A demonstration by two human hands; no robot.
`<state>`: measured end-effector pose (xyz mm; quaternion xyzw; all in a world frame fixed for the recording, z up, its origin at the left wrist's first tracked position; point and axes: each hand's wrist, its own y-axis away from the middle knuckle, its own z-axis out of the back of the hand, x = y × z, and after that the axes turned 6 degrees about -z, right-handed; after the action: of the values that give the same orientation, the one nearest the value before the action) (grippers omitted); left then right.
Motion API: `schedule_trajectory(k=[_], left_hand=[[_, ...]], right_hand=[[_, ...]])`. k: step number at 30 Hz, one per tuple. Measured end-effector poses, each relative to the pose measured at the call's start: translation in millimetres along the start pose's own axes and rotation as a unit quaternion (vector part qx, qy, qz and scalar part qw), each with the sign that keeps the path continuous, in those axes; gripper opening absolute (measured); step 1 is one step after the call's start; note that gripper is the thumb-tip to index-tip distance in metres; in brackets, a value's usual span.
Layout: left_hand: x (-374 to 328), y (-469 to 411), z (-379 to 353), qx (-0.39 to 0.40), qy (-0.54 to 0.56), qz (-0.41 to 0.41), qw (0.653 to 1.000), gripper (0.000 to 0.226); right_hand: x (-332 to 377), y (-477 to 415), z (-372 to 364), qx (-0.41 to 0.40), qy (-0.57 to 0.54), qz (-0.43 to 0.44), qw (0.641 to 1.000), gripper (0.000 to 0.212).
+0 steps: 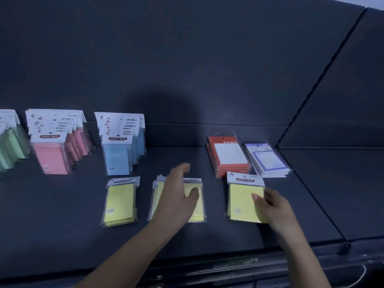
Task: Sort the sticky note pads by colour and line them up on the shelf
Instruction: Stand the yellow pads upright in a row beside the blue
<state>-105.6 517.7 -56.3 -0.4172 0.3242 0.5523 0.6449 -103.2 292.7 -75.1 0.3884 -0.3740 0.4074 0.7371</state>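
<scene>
While pinched at the right edge between the thumb and the curled fingers (270, 199) of the right hand (272, 204), positioned at the front right of the dark matte shelf (62, 215): single yellow sticky note pad (243, 202), clear-wrapped, with a white "STICKY NOTE" header card at the top. Thumb flat on the yellow face, remaining fingers wrapped round the edge and partly hidden. Not determinable whether lifted clear of the shelf.

Fingers (182, 168) of the left hand (178, 194): extended, close together, thumb set apart, clamped on nothing. Blurred. Spread over the middle stack of yellow pads (198, 213), thumb above the yellow face. Contact not determinable.

Just beside, to the left: left stack of yellow pads (120, 202), lying flat, apart from both hands.

Behind, standing upright in rows running front to back: blue pads (118, 156), then pink pads (52, 156) to the left, then green pads (10, 150) at the left frame edge.

Behind the held pad, lying flat: stack of orange-red packs (230, 156) with white panels, and just beside it on the right a stack of purple-bordered white packs (268, 161).
</scene>
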Motion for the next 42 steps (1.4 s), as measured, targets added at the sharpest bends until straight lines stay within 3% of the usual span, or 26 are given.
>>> schedule_trajectory(k=[4,6,8,9,11,13,16,18,21,26,28,30,32,36,38,42], left_hand=[[7.5,3.5,20.3,-0.004,0.004,0.090,0.996,0.056],[9.6,7.2,26.3,0.010,0.037,0.131,0.991,0.059],[12.0,11.3,30.1,0.026,0.081,0.161,0.983,0.062],[13.0,13.0,31.4,0.031,0.104,0.171,0.979,0.064],[15.9,14.1,33.8,0.028,0.135,0.189,0.972,0.066],[19.0,13.4,36.3,0.024,0.145,0.215,0.966,0.068],[19.2,14.6,38.6,0.028,0.180,0.260,0.948,0.070],[18.9,16.4,38.4,0.035,0.193,0.270,0.943,0.070],[19.9,15.3,37.9,0.019,0.208,0.268,0.941,0.067],[21.7,12.2,32.3,-0.106,0.285,0.268,0.914,0.080],[22.4,9.6,32.7,-0.117,0.331,0.290,0.890,0.069],[20.3,8.1,34.7,-0.077,0.371,0.316,0.870,0.041],[17.6,9.5,35.7,-0.026,0.332,0.303,0.893,0.029],[21.2,6.2,39.1,-0.004,0.247,0.142,0.959,0.043],[25.5,5.0,39.6,0.006,0.195,0.089,0.977,0.046],[42.5,10.7,33.7,0.014,0.128,0.066,0.989,0.048]], right_hand=[[9.9,-0.6,-6.6,-0.049,0.201,0.004,0.978,0.009],[13.9,4.6,-14.1,-0.087,0.278,0.021,0.956,0.020],[20.1,14.4,-23.3,-0.161,0.317,0.101,0.929,0.036],[25.1,20.8,-29.5,-0.174,0.303,0.153,0.924,0.038],[38.8,35.2,-44.9,-0.101,0.224,0.199,0.949,0.029],[48.9,45.6,-63.2,0.031,0.159,0.159,0.974,0.018],[49.0,51.1,-85.6,0.148,0.179,0.121,0.965,0.016],[45.0,51.8,-93.9,0.159,0.192,0.114,0.962,0.027],[39.4,50.2,-98.4,0.169,0.061,0.079,0.980,0.025],[29.3,48.6,-106.2,0.152,-0.099,0.033,0.983,0.039],[26.5,49.9,-109.6,0.131,-0.138,0.031,0.981,0.042],[24.6,52.2,-112.5,0.116,-0.174,0.035,0.977,0.045],[23.0,53.9,-113.5,0.110,-0.210,0.041,0.971,0.046],[24.4,48.7,-109.3,0.114,-0.243,0.055,0.962,0.058],[24.5,44.4,-105.3,0.110,-0.210,0.089,0.967,0.057],[18.0,41.1,-104.3,0.097,-0.085,0.179,0.975,0.043]])
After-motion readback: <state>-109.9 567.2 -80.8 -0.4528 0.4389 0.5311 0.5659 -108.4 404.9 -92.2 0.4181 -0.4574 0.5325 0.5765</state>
